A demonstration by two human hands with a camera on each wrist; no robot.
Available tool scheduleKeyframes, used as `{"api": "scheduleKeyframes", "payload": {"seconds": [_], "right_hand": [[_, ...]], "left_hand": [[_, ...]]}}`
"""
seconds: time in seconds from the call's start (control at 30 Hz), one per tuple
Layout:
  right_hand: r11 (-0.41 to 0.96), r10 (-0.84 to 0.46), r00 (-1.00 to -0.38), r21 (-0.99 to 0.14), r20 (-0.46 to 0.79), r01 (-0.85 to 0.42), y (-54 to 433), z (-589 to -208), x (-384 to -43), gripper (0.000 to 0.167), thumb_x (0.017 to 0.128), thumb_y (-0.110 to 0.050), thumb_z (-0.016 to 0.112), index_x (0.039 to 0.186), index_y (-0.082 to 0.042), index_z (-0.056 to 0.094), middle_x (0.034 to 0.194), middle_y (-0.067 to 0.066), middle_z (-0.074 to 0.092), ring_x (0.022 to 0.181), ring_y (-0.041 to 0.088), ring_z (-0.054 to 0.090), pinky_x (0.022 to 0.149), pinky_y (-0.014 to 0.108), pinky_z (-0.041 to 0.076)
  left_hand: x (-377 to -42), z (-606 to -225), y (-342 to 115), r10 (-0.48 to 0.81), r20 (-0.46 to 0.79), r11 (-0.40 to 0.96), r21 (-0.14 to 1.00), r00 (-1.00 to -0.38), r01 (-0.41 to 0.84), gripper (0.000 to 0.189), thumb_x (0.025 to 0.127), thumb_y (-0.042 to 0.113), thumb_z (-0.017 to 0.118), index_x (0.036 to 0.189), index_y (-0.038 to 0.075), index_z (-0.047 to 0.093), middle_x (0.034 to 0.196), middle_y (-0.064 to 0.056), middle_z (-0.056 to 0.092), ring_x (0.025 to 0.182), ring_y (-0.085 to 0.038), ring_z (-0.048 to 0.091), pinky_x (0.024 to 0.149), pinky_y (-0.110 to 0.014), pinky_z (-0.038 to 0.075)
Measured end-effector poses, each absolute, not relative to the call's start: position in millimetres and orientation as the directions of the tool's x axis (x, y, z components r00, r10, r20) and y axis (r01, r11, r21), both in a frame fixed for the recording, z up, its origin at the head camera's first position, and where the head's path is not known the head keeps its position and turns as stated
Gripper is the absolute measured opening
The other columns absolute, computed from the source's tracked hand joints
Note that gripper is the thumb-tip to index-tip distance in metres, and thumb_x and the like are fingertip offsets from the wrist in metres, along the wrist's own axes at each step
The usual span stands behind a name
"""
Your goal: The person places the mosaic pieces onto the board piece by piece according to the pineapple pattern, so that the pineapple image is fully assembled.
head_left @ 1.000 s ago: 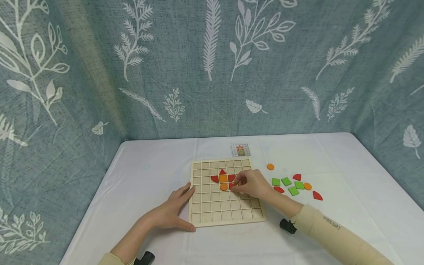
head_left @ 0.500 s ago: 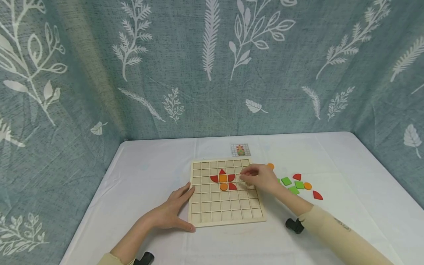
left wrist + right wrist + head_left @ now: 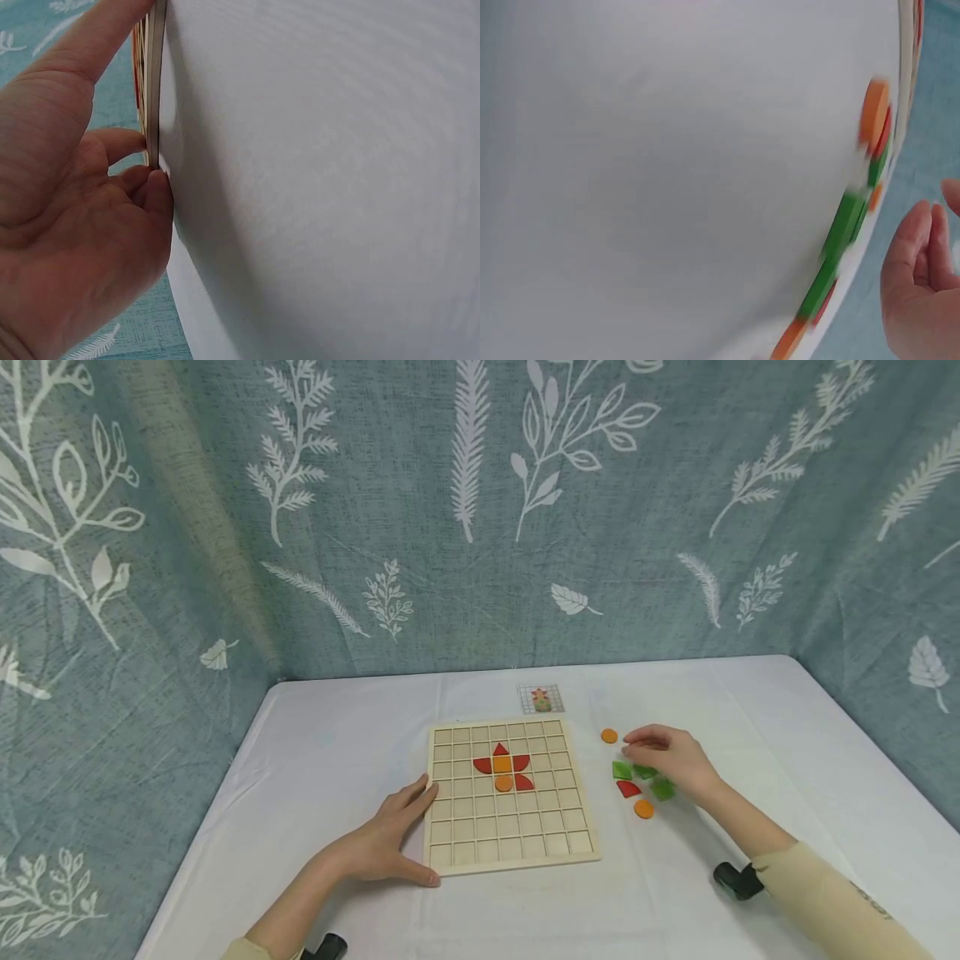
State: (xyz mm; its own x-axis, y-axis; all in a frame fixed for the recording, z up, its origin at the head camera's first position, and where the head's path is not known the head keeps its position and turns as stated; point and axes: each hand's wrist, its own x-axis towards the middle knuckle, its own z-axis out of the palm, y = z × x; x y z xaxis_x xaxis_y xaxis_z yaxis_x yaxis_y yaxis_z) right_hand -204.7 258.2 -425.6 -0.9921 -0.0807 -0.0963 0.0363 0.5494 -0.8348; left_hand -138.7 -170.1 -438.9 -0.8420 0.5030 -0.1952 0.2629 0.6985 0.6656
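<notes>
Six pcs [image 3: 502,764] set in grid board [image 3: 510,822], approx mid-worktop [image 3: 337,735]; pic card [image 3: 541,699] nr far edge. L grip [image 3: 386,843] touching board's L side, fingers extended, unclenched. R grip [image 3: 671,758] slack & free, above loose pcs [image 3: 622,770] btwn board & worktop's R edge.

Head view, forward-downward over board [image 3: 517,822]
</notes>
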Motion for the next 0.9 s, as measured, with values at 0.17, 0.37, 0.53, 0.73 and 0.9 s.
{"api": "scheduleKeyframes", "payload": {"seconds": [0.17, 0.37, 0.53, 0.73, 0.9], "right_hand": [[0.626, -0.035, -0.996, -0.778, -0.087, 0.046, 286, -424, -200, 0.042, 0.091, -0.034, 0.070, 0.119, -0.003, 0.065, 0.105, 0.009, 0.068, 0.092, 0.021, 0.062, 0.070, 0.026, 0.051], [0.727, 0.017, -0.996, -0.683, -0.091, 0.075, 306, -424, -196, 0.043, 0.088, -0.033, 0.073, 0.115, -0.001, 0.065, 0.102, 0.012, 0.068, 0.093, 0.025, 0.060, 0.068, 0.028, 0.051], [0.756, 0.023, -0.990, -0.645, -0.140, 0.109, 311, -426, -198, 0.041, 0.088, -0.029, 0.073, 0.113, 0.002, 0.063, 0.100, 0.013, 0.067, 0.089, 0.025, 0.060, 0.066, 0.027, 0.051], [0.754, -0.033, -0.991, -0.654, -0.131, 0.061, 310, -429, -204, 0.034, 0.090, -0.020, 0.070, 0.114, 0.003, 0.064, 0.099, 0.012, 0.067, 0.090, 0.025, 0.059, 0.067, 0.026, 0.050], [0.752, -0.088, -0.993, -0.659, -0.078, -0.016, 305, -432, -208, 0.030, 0.093, -0.012, 0.065, 0.120, 0.001, 0.064, 0.106, 0.015, 0.066, 0.095, 0.027, 0.060, 0.075, 0.031, 0.052]], "left_hand": [[-138, -438, -171, 0.504, -0.191, 0.694, 0.671, -0.843, 0.263, 0.118, 0.066, 0.048, 0.087, 0.155, 0.004, 0.022, 0.162, -0.015, 0.007, 0.145, -0.037, 0.012, 0.111, -0.058, 0.024], [-137, -438, -172, 0.513, -0.177, 0.682, 0.678, -0.840, 0.274, 0.118, 0.067, 0.047, 0.087, 0.154, 0.002, 0.022, 0.162, -0.016, 0.007, 0.145, -0.038, 0.012, 0.111, -0.058, 0.023], [-137, -438, -172, 0.512, -0.176, 0.684, 0.676, -0.841, 0.275, 0.118, 0.067, 0.047, 0.087, 0.154, 0.003, 0.022, 0.162, -0.016, 0.008, 0.145, -0.038, 0.012, 0.111, -0.058, 0.023], [-137, -438, -171, 0.512, -0.183, 0.687, 0.674, -0.840, 0.271, 0.118, 0.067, 0.048, 0.087, 0.155, 0.003, 0.022, 0.162, -0.016, 0.007, 0.145, -0.037, 0.012, 0.110, -0.058, 0.024], [-137, -438, -170, 0.512, -0.184, 0.685, 0.677, -0.839, 0.269, 0.118, 0.067, 0.047, 0.087, 0.155, 0.003, 0.022, 0.162, -0.016, 0.007, 0.145, -0.038, 0.012, 0.110, -0.059, 0.023]]}}
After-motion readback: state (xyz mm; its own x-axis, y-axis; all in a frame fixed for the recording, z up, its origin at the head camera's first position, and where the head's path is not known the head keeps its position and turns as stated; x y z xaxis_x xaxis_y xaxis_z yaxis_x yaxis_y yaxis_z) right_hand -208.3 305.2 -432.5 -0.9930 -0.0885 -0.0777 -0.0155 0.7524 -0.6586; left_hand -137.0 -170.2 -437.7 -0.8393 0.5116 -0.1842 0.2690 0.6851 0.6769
